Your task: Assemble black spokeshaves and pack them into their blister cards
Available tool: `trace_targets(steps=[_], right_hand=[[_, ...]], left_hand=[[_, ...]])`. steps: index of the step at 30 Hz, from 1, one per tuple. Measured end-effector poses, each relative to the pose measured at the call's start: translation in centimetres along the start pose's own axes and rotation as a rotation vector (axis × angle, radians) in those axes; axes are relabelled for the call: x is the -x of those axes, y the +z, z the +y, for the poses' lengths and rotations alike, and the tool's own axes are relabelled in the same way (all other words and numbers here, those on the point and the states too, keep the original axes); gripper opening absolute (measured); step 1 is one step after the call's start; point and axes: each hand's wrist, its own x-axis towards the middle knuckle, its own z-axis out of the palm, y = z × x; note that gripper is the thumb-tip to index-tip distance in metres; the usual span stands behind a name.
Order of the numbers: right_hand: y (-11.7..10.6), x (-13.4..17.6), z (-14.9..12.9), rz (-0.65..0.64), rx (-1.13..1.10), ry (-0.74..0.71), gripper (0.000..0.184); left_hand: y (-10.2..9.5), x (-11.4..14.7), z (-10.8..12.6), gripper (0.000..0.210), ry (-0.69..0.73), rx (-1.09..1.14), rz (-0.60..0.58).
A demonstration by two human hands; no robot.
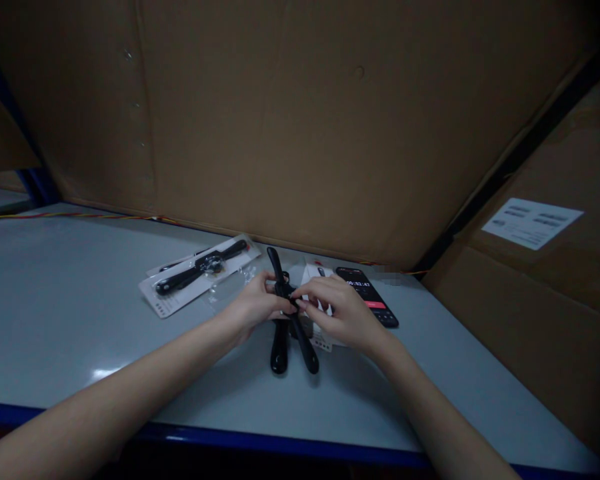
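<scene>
In my left hand [260,300] is a long black tool [305,343] with slim rounded ends, gripped around its middle and tilted over the table. The fingertips of my right hand [333,307] are pinched together at that same middle part. Whatever small piece they hold is too small and too covered to make out. Below the left hand, a second black handle [279,350] points toward me; I cannot tell whether it belongs to the same tool. A white card [323,345] shows partly behind the right hand.
Left of my hands, similar black tools lie in clear packs on white cards [163,303]. Crumpled clear plastic [230,287] sits beside them. A phone [370,297] running a timer lies to the right. Cardboard walls [280,133] rise behind and on the right; a blue edge [205,437] borders the table.
</scene>
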Motion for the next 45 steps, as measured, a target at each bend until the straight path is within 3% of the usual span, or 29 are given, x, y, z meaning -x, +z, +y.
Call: trace_targets(steps=[11,14,17,21,26,31,38,45], right_hand=[[1.2,-0.4,-0.5,0.071,0.264,0.128,0.019],[1.8,-0.5,-0.8,0.092,0.142,0.227,0.025],[1.6,-0.4,-0.9,0.050,-0.122,0.295,0.029],[0.6,-0.3,-0.7,0.026,-0.303,0.259,0.022],[0.1,-0.2,-0.1,0.036,-0.049,0.123,0.020],[0.2,-0.3,0.1,0.016,0.140,0.113,0.014],[0.7,-0.2,0.0,0.034,0.079,0.179,0.030],[0.9,-0.1,-0.2,0.042,0.112,0.213,0.018]], left_hand=[[0.4,0.6,0.2,0.051,0.022,-0.075,-0.015],[0.4,0.6,0.0,0.051,0.029,-0.111,-0.009],[0.2,0.3,0.0,0.051,0.016,-0.112,-0.003],[0.0,0.0,-0.1,0.051,-0.001,-0.078,0.006],[-0.1,0.1,0.0,0.053,-0.001,-0.039,-0.002],[0.1,0.3,0.1,0.052,0.003,-0.039,-0.007],[0.3,0.4,0.0,0.052,0.000,-0.062,-0.006],[0.4,0.5,0.1,0.051,0.039,-0.092,0.007]])
